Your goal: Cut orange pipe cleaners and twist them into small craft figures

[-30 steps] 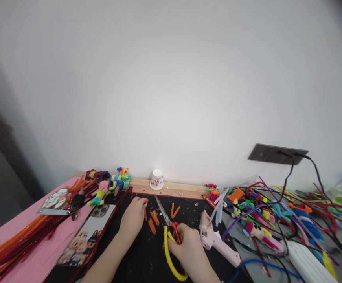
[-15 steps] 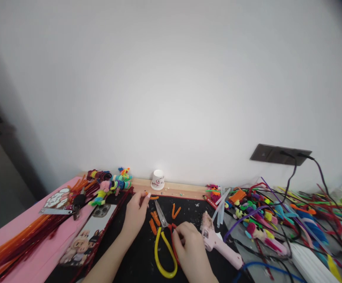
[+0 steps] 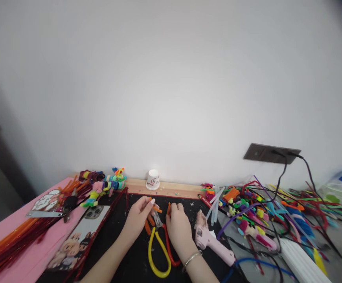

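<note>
- Left hand point(image 3: 138, 215) raised just above a black mat point(image 3: 124, 251), fingertips pinched on a short orange pipe-cleaner piece point(image 3: 156, 208).
- Right hand point(image 3: 177, 228) lowered to the mat beside it, fingers curled at a bent orange piece point(image 3: 169, 208); grip on it impossible to tell.
- Between the two hands, flat on the mat: scissors point(image 3: 159, 251) with one yellow and one red handle loop, blades toward the wall, more orange offcuts point(image 3: 147, 226) close by.
- Just right of the right hand: pink glue gun point(image 3: 212, 243), lying on its side.
- Further right: tangled heap of coloured pipe cleaners point(image 3: 262, 212).
- Against the wall: small paper cup point(image 3: 153, 179).
- Far left: phone in a cartoon case point(image 3: 79, 236).
</note>
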{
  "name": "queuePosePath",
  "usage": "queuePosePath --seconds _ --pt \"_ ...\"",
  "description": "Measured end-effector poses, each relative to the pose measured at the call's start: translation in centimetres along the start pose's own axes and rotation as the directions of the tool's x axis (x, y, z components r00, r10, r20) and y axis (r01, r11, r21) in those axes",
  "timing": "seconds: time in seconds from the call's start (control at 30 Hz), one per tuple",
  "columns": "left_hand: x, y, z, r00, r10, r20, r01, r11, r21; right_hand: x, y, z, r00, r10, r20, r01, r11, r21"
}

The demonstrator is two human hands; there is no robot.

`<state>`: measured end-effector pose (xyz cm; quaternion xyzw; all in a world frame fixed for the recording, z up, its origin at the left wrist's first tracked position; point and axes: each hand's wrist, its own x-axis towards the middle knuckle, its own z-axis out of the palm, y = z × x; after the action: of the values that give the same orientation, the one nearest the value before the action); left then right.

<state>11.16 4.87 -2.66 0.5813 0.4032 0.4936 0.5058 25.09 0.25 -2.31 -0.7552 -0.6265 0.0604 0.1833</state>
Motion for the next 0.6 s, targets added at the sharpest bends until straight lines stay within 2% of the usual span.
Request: queuePosePath --seconds 0.07,0.17,0.3,0.47,0.6 --pt "0.0 -0.2 0.1 1.0 -0.004 0.018 0.004 1.0 -0.023 0.0 0.2 0.3 0.999 -0.024 -0.027 0.025 0.999 0.039" --pt "-0.1 -0.3 0.3 0.998 -0.017 0.057 0.019 0.999 -0.039 -0.2 0.8 0.8 0.988 -0.071 -0.139 0.09 0.987 0.13" --pt "-0.3 -0.2 0.5 0.996 -0.047 0.082 0.05 0.998 -0.032 -0.5 1.5 1.2 0.96 -0.058 -0.275 0.148 0.935 0.321" --pt "-0.5 -0.2 0.7 0.993 -0.053 0.103 0.059 0.996 -0.063 -0.9 1.3 1.2 0.958 -0.048 -0.282 0.202 0.81 0.551" --pt "-0.5 -0.5 0.6 0.991 -0.057 0.121 0.066 0.995 -0.07 -1.3 0.6 1.1 0.969 -0.006 -0.249 0.177 0.718 0.673"
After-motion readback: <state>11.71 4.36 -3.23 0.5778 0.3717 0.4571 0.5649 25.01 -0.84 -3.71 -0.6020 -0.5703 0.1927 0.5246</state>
